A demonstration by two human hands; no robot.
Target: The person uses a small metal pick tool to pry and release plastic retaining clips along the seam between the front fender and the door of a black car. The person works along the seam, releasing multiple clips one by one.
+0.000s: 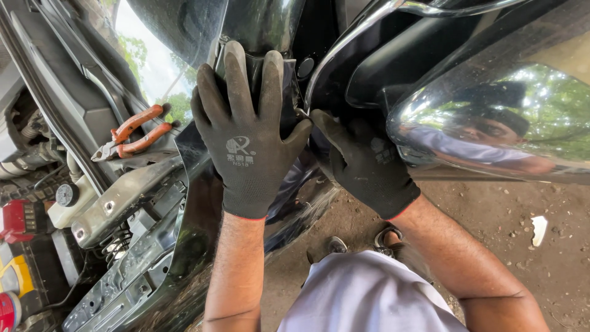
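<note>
I count two gloved hands at work on one black car. My left hand (246,132) lies flat, its fingers (236,74) spread upward and pressed against a dark plastic trim piece (289,86) at the corner of the body, not wrapped around anything. My right hand (365,163) is curled at the lower edge of the same piece, thumb touching it; I cannot tell whether those fingers actually pinch it. One glossy black door panel (491,104) sits just right of the hands. One pair of orange-handled pliers (132,138) rests on the engine-bay edge, well left. One white reservoir (70,206) stands below them.
</note>
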